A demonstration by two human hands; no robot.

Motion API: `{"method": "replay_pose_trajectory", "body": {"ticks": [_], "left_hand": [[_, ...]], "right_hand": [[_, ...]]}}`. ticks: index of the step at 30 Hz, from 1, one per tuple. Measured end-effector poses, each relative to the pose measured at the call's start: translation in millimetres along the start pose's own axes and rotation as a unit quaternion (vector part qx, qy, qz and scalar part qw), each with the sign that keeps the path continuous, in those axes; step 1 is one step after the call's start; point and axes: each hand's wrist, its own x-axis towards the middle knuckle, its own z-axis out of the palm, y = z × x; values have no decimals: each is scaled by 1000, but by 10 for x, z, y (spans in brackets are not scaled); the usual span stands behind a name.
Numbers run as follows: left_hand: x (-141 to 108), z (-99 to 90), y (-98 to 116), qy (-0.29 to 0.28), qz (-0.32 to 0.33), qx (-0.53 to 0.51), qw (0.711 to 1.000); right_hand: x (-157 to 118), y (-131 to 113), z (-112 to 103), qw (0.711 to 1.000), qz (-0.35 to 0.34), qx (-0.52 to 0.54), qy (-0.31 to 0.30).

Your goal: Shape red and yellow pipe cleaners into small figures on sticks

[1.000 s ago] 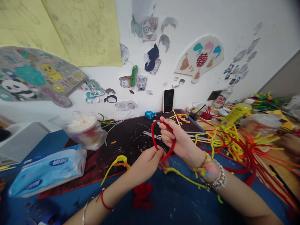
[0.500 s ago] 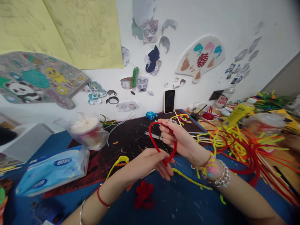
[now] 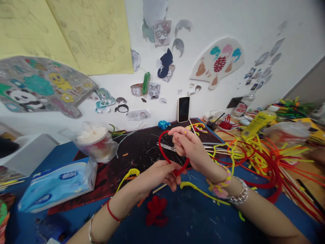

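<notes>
While my left hand (image 3: pixel 157 176) grips the bottom of a red pipe-cleaner loop (image 3: pixel 161 149), my right hand (image 3: pixel 186 145) pinches its upper end, just above steel scissors (image 3: pixel 166 146) lying on the mat.

Bright, even indoor light
The wall (image 3: pixel 254 34) beyond the right hand (image 3: pixel 189 145) is bowed by lens distortion; only soft shadows are cast.

The red pipe-cleaner loop (image 3: pixel 165 149) is one solid, fuzzy crimson. Below it lies a red pipe-cleaner flower (image 3: pixel 156 210) on a deep blue table cover (image 3: pixel 193 220). Left of it are a black mat (image 3: pixel 137 145) flecked with red and white and a blue-and-white tissue packet (image 3: pixel 57 184). Right of it, a tangle of red, orange and yellow pipe cleaners (image 3: pixel 264 162) spreads.
</notes>
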Motion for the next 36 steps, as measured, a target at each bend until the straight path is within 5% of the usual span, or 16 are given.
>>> {"method": "replay_pose_trajectory", "body": {"ticks": [16, 25, 28, 36], "left_hand": [[1, -25, -30, -32, 19, 53, 998], [0, -105, -20, -16, 54, 86, 995], [4, -141, -10, -15, 49, 72, 996], [10, -143, -28, -35, 52, 62, 996]], "right_hand": [[-92, 11, 34, 992, -28, -125, -18], [109, -65, -174, 996, 16, -83, -31], [158, -54, -287, 994, 34, -63, -87], [161, -111, -314, 978, 56, 132, -149]]}}
